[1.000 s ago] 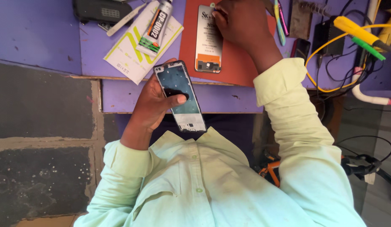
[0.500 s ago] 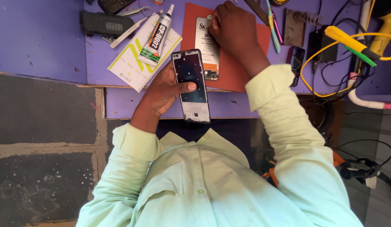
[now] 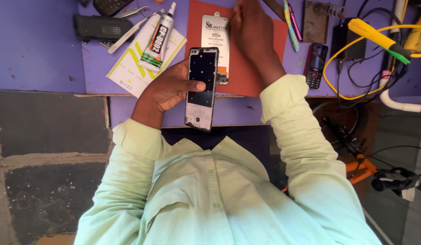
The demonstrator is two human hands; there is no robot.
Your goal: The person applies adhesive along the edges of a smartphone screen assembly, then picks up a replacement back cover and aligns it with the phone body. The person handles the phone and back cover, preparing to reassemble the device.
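Phone frame (image 3: 201,88), black and slim, glass off and its inner bay partly bare; held upright above the front edge of the purple bench (image 3: 38,45), apart from the surface. Left hand (image 3: 167,88) clamped on it, thumb laid across the face, fingers behind.

Orange work mat (image 3: 246,68), flat on the bench behind the frame; carries a white-backed replacement panel (image 3: 216,36), partly hidden by the frame's top end.

Right hand (image 3: 252,34), reaching over the mat beside the panel, back turned to the camera; whether it is closed on anything cannot be told.

White card (image 3: 129,68) left of the mat, with a glue tube (image 3: 158,38) lying slantwise across it, cap on.

Small keypad phone (image 3: 314,66), right of the mat, near yellow cable (image 3: 337,54).

Step judged: fitting stage, frame readied for panel or adhesive. Next move calls for a steady frame and a clean pick from the mat.
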